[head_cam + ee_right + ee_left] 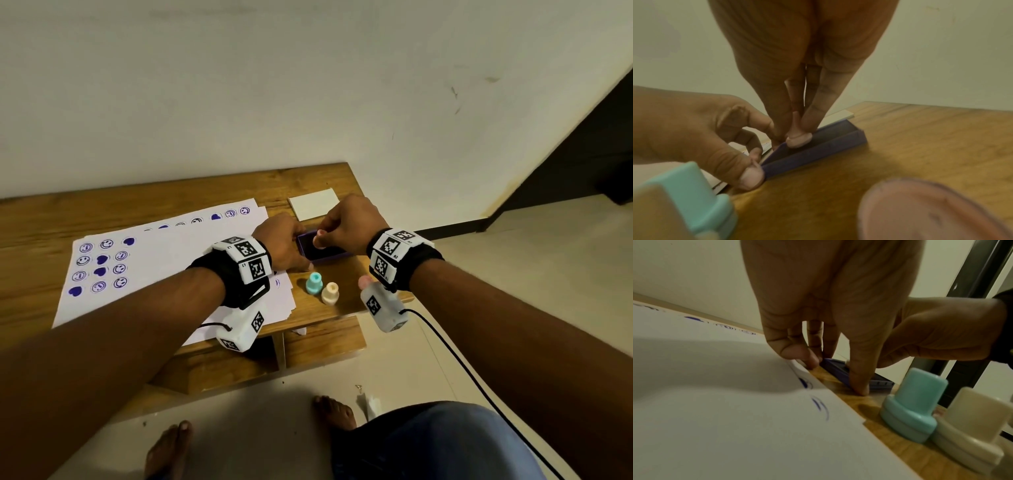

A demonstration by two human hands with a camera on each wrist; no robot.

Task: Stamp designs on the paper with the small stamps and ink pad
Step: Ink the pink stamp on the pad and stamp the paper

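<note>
Stock of the wooden worktop (318,178), taken nearest first, every place given from the purple ink pad (322,248):

- Cream stamp (330,293) and teal stamp (314,283): upright, side by side, on the near side of the ink pad, neither in use
- A pink round piece (365,281), near-right of the ink pad, part hidden by the wrist gear; what it is I cannot tell
- Left hand (286,246): grip closed on the ink pad's left edge, thumb at its near corner, steadying it
- Right hand (346,224): grip pinched on a pink stamp (797,137), whose base sits on the ink surface; inking step, to my eye
- Paper (164,260): left of the ink pad, several sheets stacked; a block of blue smileys and hearts at the far-left side, a row along the far edge, a few marks near the ink pad; the middle is bare, so I judge the stamping well begun with plenty left
- White card (313,204): just beyond the ink pad, unmarked
</note>
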